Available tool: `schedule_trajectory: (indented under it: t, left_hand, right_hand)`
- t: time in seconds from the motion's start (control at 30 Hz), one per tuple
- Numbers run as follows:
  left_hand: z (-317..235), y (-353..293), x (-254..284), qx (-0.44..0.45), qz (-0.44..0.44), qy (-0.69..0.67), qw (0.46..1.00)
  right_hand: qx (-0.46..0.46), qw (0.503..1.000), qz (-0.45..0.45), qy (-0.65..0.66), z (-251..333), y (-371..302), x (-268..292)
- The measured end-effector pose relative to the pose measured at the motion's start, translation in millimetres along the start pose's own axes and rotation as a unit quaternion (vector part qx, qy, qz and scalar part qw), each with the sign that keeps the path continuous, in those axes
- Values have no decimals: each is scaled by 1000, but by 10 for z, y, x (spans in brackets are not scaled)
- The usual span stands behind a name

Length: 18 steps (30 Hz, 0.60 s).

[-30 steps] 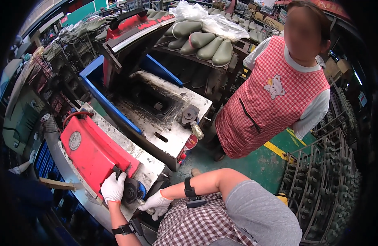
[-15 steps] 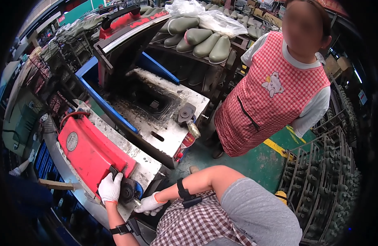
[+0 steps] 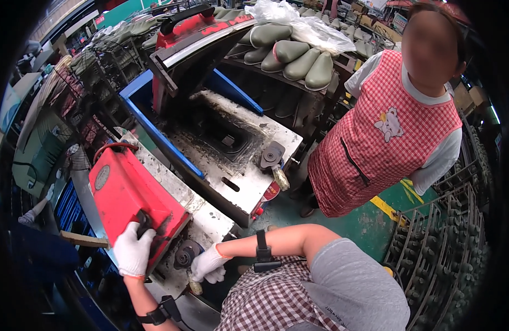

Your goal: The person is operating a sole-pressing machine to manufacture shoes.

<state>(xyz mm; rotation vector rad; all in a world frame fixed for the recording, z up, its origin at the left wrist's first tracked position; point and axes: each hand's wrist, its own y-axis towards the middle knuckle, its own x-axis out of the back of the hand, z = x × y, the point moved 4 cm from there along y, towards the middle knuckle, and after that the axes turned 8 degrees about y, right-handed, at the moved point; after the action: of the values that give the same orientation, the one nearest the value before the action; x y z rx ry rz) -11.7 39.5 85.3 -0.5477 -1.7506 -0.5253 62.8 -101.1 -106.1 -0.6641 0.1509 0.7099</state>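
My left hand [image 3: 132, 251], in a white glove, grips the black handle [image 3: 143, 220] at the near end of a red machine lid [image 3: 134, 190]. The lid's near edge is tilted up off the scuffed metal bed [image 3: 196, 207]. Beside the lid is a dark round latch [image 3: 188, 254] with a lever handle [image 3: 195, 283] in clear, yellowish wrapping. My gloved right hand [image 3: 209, 266] is right next to that lever, fingers loosely bent and apart. Whether its thumb touches the lever is hard to tell.
A second machine [image 3: 263, 190] stands beyond with its lid [image 3: 205, 38] raised. Olive-green boots [image 3: 301, 63] lie on a rack behind it. At right a person in a red checked apron [image 3: 384, 138] stands near metal racks [image 3: 431, 243]. A wooden handle [image 3: 83, 239] sticks out at left.
The red lid's near end has lifted, with my left hand on its handle. My right hand has shifted from over the lever's end to beside the latch. The whole view has shifted somewhat.
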Motion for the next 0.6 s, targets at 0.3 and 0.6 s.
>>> schedule_trajectory:
  t: [0.3, 0.6]
  left_hand:
    - [126, 454, 1065, -146, -269, 12, 952]
    - [313, -392, 629, -53, -381, 193, 903]
  right_hand:
    - [223, 844, -477, -104, 632, -233, 608]
    - [123, 721, -575, -367, 1217, 585, 601]
